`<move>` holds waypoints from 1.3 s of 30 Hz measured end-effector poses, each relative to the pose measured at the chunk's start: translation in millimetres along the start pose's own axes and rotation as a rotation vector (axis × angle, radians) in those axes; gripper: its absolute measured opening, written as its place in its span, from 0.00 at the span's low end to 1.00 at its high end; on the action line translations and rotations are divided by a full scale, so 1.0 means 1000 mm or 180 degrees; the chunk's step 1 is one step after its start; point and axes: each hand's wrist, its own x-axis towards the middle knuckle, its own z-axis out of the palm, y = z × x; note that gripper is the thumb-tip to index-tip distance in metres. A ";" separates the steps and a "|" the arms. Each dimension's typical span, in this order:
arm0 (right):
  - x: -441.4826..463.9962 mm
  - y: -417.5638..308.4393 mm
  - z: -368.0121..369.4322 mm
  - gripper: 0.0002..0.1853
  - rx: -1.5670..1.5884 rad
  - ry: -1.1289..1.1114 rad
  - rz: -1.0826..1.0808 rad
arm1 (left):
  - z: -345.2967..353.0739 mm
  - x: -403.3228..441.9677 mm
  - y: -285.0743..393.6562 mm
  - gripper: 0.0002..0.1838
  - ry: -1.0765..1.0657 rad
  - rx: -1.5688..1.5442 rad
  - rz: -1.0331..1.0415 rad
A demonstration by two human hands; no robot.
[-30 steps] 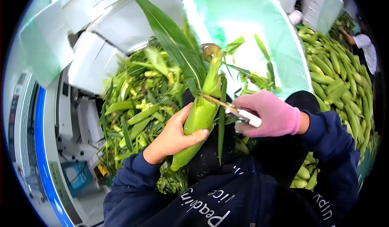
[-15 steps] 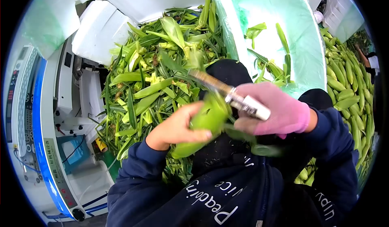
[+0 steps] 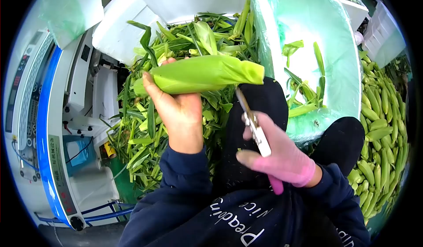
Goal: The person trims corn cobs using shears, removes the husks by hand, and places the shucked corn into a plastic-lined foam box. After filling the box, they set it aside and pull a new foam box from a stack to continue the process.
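An ear of corn (image 3: 200, 74), wrapped in smooth green husk, lies across the raised palm of my left hand (image 3: 183, 117). Its cut-looking stem end points right and its other end passes by my thumb. My right hand (image 3: 284, 154), in a pink glove, grips a knife (image 3: 253, 126) with a white handle part and a narrow brownish blade. The blade points up and left, its tip just below the corn's right end. Some of my right fingers are hidden behind the handle.
A large heap of stripped husks and leaves (image 3: 145, 132) lies left of my knees. Ahead on the right stands a box lined with green plastic (image 3: 339, 70), holding a few leaves. Many ears of corn (image 3: 381, 137) are piled far right. A blue-edged machine (image 3: 46, 115) stands left.
My left hand has turned palm up and raised the corn, now nearly level. The knife has moved down and away from it, with my right hand lower. The head view has shifted slightly.
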 end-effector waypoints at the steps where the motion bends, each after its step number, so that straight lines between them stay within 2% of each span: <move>1: 0.005 -0.010 0.000 0.35 -0.0080 0.0220 0.0007 | 0.001 -0.007 -0.005 0.24 0.0086 -0.0052 -0.0039; 3: 0.012 -0.018 0.000 0.38 -0.0170 0.0412 -0.0110 | 0.004 -0.022 -0.013 0.24 -0.0019 -0.0152 -0.0097; 5: 0.015 -0.014 0.002 0.41 -0.1878 0.1503 -0.1362 | -0.003 -0.035 -0.019 0.24 -0.0097 -0.0317 -0.0261; 6: 0.015 -0.023 -0.001 0.36 -0.2546 0.2066 -0.1821 | -0.003 -0.038 -0.022 0.23 -0.0024 -0.0419 -0.0382; 9: 0.022 -0.033 -0.010 0.35 -0.2634 0.2017 -0.2087 | -0.007 -0.043 -0.025 0.24 -0.0266 -0.0621 -0.0604; 10: 0.026 -0.035 -0.014 0.31 -0.2707 0.2073 -0.2346 | -0.006 -0.044 -0.023 0.24 -0.0278 -0.0611 -0.0537; 13: 0.031 -0.032 -0.024 0.30 -0.2698 0.1407 -0.1992 | -0.008 -0.042 -0.016 0.24 -0.0269 -0.0562 -0.0447; 14: 0.031 -0.028 -0.023 0.25 -0.2414 0.1208 -0.1840 | -0.016 -0.037 -0.013 0.24 -0.0230 -0.0551 -0.0501; 16: 0.022 -0.024 -0.023 0.22 -0.1733 -0.0099 -0.1610 | -0.038 -0.029 -0.003 0.25 -0.0114 -0.0409 -0.0822; 17: 0.020 -0.024 -0.021 0.22 -0.1528 -0.0849 -0.1598 | -0.058 -0.021 0.003 0.28 -0.0554 -0.1655 -0.1879; 19: 0.013 -0.021 -0.009 0.21 -0.1060 -0.2242 -0.0590 | -0.056 -0.029 0.007 0.30 -0.0740 -0.2312 -0.3147; 21: 0.014 -0.015 -0.005 0.23 -0.0585 -0.2967 -0.0448 | -0.075 -0.029 0.006 0.31 -0.1698 -0.2323 -0.3102; 22: 0.011 -0.014 -0.010 0.23 0.0618 -0.2750 0.0212 | -0.091 -0.027 0.018 0.31 -0.1941 -0.1867 -0.2712; 23: 0.009 -0.017 -0.014 0.23 0.1773 -0.2431 0.0891 | -0.099 -0.035 0.023 0.34 -0.1522 -0.1540 -0.2125; 24: 0.015 -0.022 -0.015 0.25 0.2538 -0.2174 0.0459 | -0.106 -0.042 0.029 0.37 -0.1076 -0.1105 -0.1581; 25: 0.027 -0.030 -0.019 0.26 0.1712 -0.1887 0.0220 | -0.110 -0.047 0.034 0.41 -0.1028 -0.0955 -0.1795; 26: 0.043 -0.032 -0.018 0.27 0.1339 -0.1803 -0.0185 | -0.113 -0.051 0.039 0.45 -0.0982 -0.0813 -0.2011; 27: 0.052 -0.044 -0.018 0.27 0.0958 -0.1450 0.0030 | -0.105 -0.049 0.042 0.48 -0.1538 -0.0555 -0.2468; 29: 0.084 -0.054 -0.016 0.21 0.1918 -0.0829 -0.0417 | -0.146 -0.063 0.043 0.50 -0.1453 -0.0869 -0.3018; 30: 0.100 -0.059 -0.015 0.20 0.2344 -0.0564 -0.0705 | -0.154 -0.071 0.046 0.49 -0.1799 -0.0614 -0.3013; 31: 0.115 -0.060 -0.017 0.18 0.2736 -0.0194 -0.0690 | -0.157 -0.078 0.049 0.49 -0.2134 -0.0367 -0.2998; 33: 0.125 -0.030 -0.026 0.15 0.2790 -0.1302 -0.0283 | -0.134 -0.090 0.060 0.39 -0.1915 0.0173 -0.2341; 35: 0.102 0.018 -0.012 0.13 0.2474 -0.1442 0.1032 | -0.106 -0.085 0.070 0.40 -0.1947 0.1102 -0.1637; 36: 0.078 0.015 -0.005 0.17 0.2319 -0.1693 0.1387 | -0.094 -0.086 0.076 0.38 -0.1958 0.1477 -0.1299; 37: 0.053 0.006 0.004 0.20 0.2033 -0.1444 0.1562 | -0.084 -0.083 0.079 0.34 -0.2076 0.1826 -0.1120; 38: 0.039 0.009 0.002 0.23 0.1996 -0.1680 0.1382 | -0.084 -0.078 0.078 0.33 -0.2265 0.2422 -0.0674; 39: 0.029 0.006 0.001 0.21 0.1835 -0.1699 0.0886 | -0.083 -0.074 0.076 0.31 -0.2432 0.3017 -0.0259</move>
